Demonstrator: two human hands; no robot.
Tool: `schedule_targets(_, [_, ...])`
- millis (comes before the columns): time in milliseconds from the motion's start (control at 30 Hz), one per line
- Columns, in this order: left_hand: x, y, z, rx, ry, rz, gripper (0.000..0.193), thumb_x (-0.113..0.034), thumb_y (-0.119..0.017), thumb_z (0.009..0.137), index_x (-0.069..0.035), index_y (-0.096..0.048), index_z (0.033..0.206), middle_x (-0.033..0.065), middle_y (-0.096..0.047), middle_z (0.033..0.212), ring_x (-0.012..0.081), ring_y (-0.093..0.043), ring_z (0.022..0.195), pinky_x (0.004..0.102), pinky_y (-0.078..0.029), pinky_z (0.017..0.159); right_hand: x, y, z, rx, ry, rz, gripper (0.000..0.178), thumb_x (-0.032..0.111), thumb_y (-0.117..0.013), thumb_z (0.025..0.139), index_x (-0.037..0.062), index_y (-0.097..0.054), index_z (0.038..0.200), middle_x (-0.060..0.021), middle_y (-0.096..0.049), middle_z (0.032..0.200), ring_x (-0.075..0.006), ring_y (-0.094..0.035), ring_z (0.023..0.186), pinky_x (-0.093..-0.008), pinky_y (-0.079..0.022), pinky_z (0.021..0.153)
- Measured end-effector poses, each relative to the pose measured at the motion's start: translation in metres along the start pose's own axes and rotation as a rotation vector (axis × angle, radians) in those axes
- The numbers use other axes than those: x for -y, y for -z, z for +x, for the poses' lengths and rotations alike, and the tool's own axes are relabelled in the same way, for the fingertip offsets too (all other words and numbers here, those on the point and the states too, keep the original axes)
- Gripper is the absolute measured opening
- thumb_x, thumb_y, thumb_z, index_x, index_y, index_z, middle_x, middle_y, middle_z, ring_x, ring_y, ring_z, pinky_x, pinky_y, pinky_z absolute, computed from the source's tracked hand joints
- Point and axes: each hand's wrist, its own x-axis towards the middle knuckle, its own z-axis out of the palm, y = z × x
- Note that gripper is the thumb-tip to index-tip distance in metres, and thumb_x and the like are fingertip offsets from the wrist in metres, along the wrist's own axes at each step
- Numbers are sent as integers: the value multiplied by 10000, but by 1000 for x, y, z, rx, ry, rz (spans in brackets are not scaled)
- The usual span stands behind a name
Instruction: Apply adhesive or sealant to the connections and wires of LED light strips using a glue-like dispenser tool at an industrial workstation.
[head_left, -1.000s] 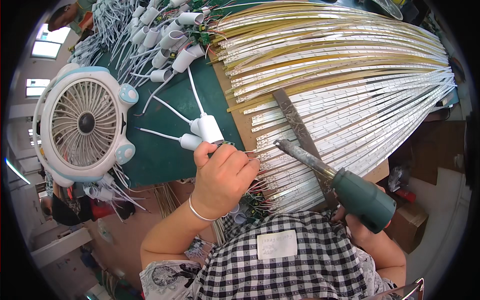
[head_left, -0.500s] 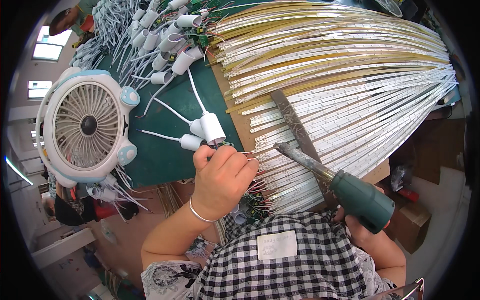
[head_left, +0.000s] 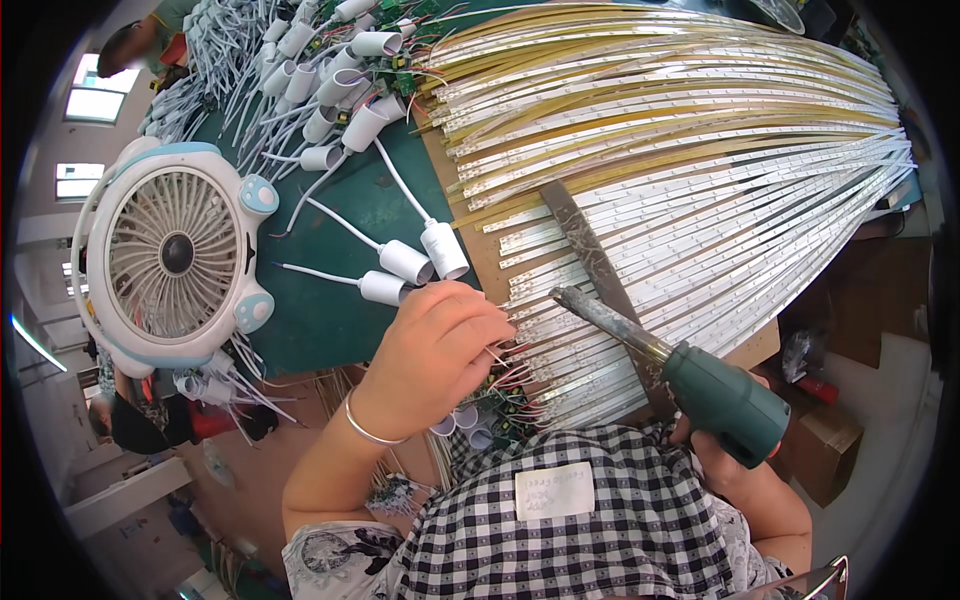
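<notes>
One dark bar (head_left: 596, 255) lies across white strips (head_left: 720, 235), a fan (head_left: 176, 254) leftward.

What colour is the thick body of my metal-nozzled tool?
The tool's thick body is dark green, best seen in the head view.

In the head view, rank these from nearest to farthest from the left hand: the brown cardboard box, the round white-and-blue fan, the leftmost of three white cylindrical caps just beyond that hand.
1. White cylindrical cap: just beyond the left hand, toward its left.
2. Round white-and-blue fan: farther off to the left.
3. Brown cardboard box: away at the lower right.
</notes>
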Motion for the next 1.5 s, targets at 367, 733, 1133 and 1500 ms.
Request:
schedule_targets(367, [10,-10,-4,-50,-33,-55,198,-40,-746,675,-83,-651,843,24,-631,961,264,-582,975,387,-449,847,-3,0,-3,-6,26,-73,301,76,-673,746,37,-663,1045,-116,-664,1017,-322,-624,941,-397,-466,828])
schedule_targets(733, [-1,-28,-2,-140,29,110,201,16,-716,630,-75,-618,780,40,-618,1000,279,-558,994,381,-407,844,-6,-2,-2,90,121,-154,322,51,-694,699,35,-654,1018,-116,-642,1059,-303,-597,973,-378,-457,846])
schedule_targets(1133, [-3,-30,-2,-140,24,176,216,4,-713,609,-93,-602,768,19,-618,994,260,-553,992,382,-380,823,1,-5,1,54,248,-358,353,112,-736,698,50,-662,1038,-84,-626,1056,-287,-525,1058,-365,-427,889])
schedule_targets(1500, [-3,-29,-2,-120,28,180,209,-5,-703,610,-93,-603,771,20,-618,998,260,-542,1004,385,-378,827,-6,-3,-3,-17,40,97,495,332,-605,854,-19,-529,1195,-117,-615,987,-194,-629,710,-316,-493,649])
